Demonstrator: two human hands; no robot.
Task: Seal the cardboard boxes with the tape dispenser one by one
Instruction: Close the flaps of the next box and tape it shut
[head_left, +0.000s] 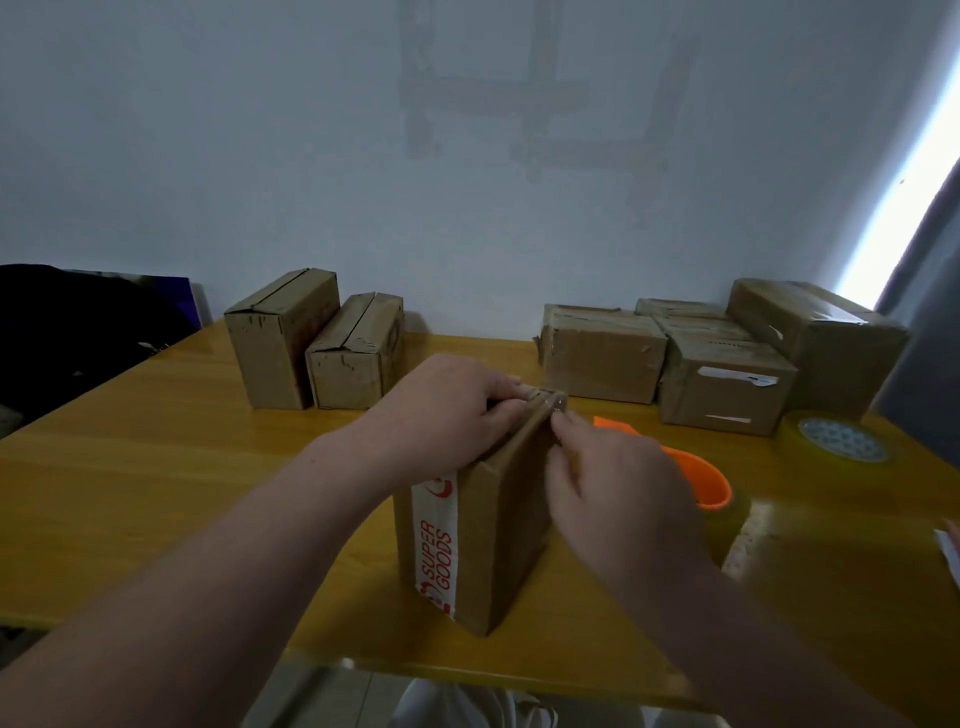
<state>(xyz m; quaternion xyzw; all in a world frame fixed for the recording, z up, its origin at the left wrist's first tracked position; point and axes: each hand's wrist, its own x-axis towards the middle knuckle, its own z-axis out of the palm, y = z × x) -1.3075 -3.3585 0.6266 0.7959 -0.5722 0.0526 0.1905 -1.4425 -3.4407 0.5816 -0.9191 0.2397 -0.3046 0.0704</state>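
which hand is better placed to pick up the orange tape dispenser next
Right. The right hand is beside the tape dispenser; the left hand grips the box top, farther away.

Cardboard boxes: seven sure, maybe eight.
- Near centre: one, the near box (498, 540).
- Far left: two, the taller box (280, 343) and the shorter box (358, 353).
- Far right: four clear, the front-left box (602, 358), labelled box (727, 387), big box (821, 343) and back box (680, 307). There may be a fifth among them, but its edges are unclear.

Tape rolls: two, the mounted roll (735, 519) and the loose roll (841, 441).

Orange dispenser (711, 483): one.

Hands: two, the left hand (447, 410) and the right hand (618, 493).

Surface (156, 467): one.
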